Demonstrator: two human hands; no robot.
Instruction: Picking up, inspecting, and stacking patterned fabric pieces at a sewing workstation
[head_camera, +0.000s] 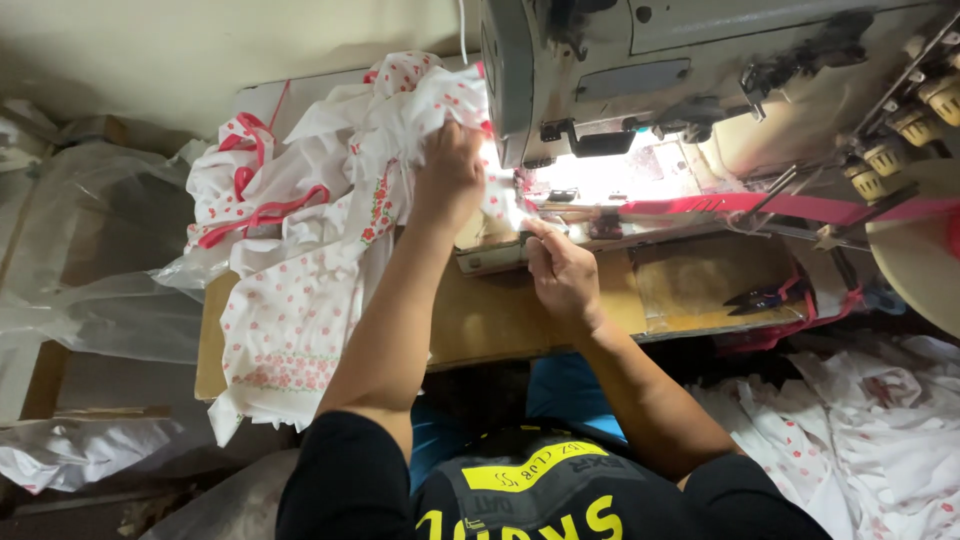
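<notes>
White floral fabric (300, 250) lies heaped at 10 o'clock of the sewing machine (700, 90), clear of the needle. Left hand (450, 175) clenches a fold, drawing it toward the foot. Right hand (562, 272) pinches the pink binding tape (780, 206), fingers closed, steadying the feed.

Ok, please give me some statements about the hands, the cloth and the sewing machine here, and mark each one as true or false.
1. The left hand grips the white flowered cloth. True.
2. The right hand holds the small snips. False: the snips lie apart on the table.
3. A red tape runs under the sewing machine. True.
4. The cloth is plain blue. False: white with red flowers.
</notes>
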